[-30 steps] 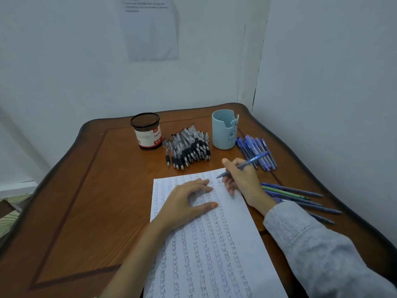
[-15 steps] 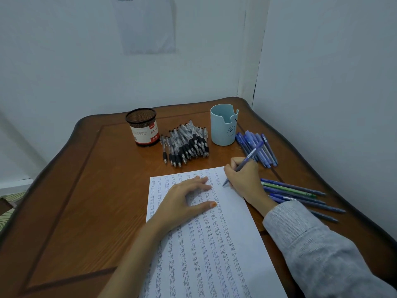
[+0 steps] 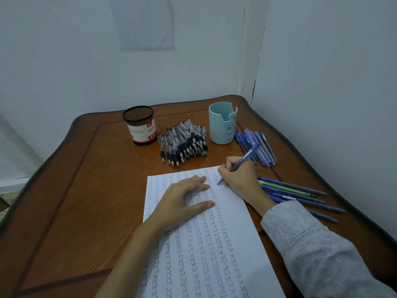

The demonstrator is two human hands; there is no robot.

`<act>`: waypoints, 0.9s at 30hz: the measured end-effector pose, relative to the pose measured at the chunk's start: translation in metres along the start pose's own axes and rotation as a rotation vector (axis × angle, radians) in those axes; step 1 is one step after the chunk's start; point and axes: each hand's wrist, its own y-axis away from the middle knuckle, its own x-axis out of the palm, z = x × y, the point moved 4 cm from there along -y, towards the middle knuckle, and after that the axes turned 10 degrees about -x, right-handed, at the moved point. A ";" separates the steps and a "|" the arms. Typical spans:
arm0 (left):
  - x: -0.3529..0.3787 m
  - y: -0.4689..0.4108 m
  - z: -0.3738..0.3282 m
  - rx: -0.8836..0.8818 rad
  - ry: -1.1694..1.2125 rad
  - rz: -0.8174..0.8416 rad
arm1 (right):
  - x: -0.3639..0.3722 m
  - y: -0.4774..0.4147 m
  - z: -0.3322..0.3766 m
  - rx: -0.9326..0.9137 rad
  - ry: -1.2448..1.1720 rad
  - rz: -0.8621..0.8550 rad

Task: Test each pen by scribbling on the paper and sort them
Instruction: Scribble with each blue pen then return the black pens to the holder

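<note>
One paper [image 3: 225, 244], at the counter's [image 3: 75, 190] near edge, is cut off by the frame below; its rows of small marks cannot be read. One blue pen [image 3: 247, 157] is clamped in the grip of the right hand [image 3: 238, 179], tip set near the paper's far right corner. The left hand [image 3: 180, 201] is laid flat on the paper, grip apart. One mesh cup [image 3: 140, 125], far edge: label partly read, "Ball P"; the rest is turned away.

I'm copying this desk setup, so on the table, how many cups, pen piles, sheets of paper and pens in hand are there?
Cups: 2, black mesh cup and light blue cup
Pen piles: 3, black-grip pile, blue pile, mixed pile
Sheets of paper: 1, paper
Pens in hand: 1, blue pen in right hand
Total: 7
</note>
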 end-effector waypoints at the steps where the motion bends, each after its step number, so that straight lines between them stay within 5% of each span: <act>1: 0.000 0.000 0.000 -0.001 -0.001 0.000 | 0.000 0.000 0.000 0.003 -0.004 0.002; 27: 0.001 0.000 0.000 0.004 -0.008 0.002 | -0.004 0.000 0.001 -0.013 -0.051 -0.036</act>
